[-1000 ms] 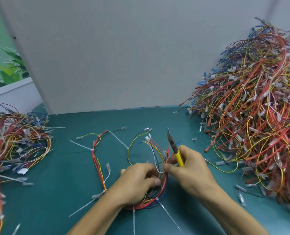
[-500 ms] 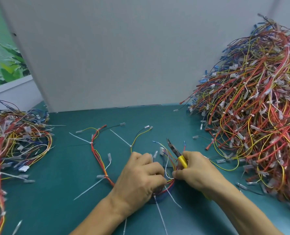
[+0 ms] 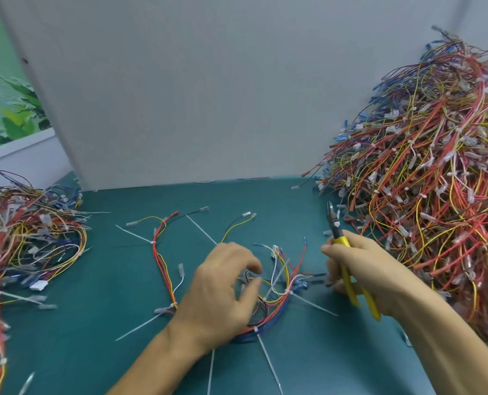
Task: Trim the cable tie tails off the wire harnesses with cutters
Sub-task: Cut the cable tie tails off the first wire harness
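Harness [image 3: 271, 295] lies coiled on green surface [image 3: 80, 323], centre-front, red/yellow/blue wires w/ white tie tails [image 3: 268, 363] sticking out untrimmed at several pts. L hand [image 3: 222, 292] rests palm-down on the coil's left part; fingers [image 3: 252, 266] curled loosely over the wires, pinch not clear (motion blur), cannot tell if anything is gripped. R hand [image 3: 362, 269] is just right of the coil, fingers wrapped round the yellow handles of cutters [image 3: 344, 252]. Cutter tip points up and away, off the harness, jaws slightly apart, touching no tie. Big pile [image 3: 425, 178] of harnesses at right, against grey board [image 3: 208, 89]. Smaller pile [image 3: 26, 238] at left edge. A loose branch [image 3: 163, 260] of the wiring runs left of L hand.
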Action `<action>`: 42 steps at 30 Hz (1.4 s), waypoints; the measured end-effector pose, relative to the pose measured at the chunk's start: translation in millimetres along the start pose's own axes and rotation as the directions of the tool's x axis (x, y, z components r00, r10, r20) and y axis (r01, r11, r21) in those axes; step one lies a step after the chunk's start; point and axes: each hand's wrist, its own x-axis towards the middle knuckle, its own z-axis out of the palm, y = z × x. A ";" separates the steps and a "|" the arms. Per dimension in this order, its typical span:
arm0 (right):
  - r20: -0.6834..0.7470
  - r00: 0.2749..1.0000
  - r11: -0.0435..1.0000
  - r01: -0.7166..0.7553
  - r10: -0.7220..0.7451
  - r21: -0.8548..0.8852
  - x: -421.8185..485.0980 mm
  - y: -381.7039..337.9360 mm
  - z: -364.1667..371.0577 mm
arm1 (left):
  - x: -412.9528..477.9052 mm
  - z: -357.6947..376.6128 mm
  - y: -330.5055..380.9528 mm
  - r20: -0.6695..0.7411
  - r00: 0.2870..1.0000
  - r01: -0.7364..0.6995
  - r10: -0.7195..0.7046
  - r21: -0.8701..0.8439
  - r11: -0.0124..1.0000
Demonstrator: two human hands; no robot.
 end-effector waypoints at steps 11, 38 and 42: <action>0.101 0.992 0.920 0.112 -0.080 -0.377 -10.8 -3.3 3.8 | -5.9 53.3 25.3 0.293 0.956 -0.156 0.029 0.418 0.895; 0.475 0.839 0.810 0.462 -0.266 -0.362 -6.0 6.9 16.1 | -24.1 28.7 12.6 0.219 0.948 0.238 -0.231 -0.007 0.971; 0.353 0.839 0.771 0.529 -0.413 -0.355 -13.3 18.0 22.1 | -19.0 28.9 8.3 0.161 0.921 0.381 -0.355 -0.188 0.905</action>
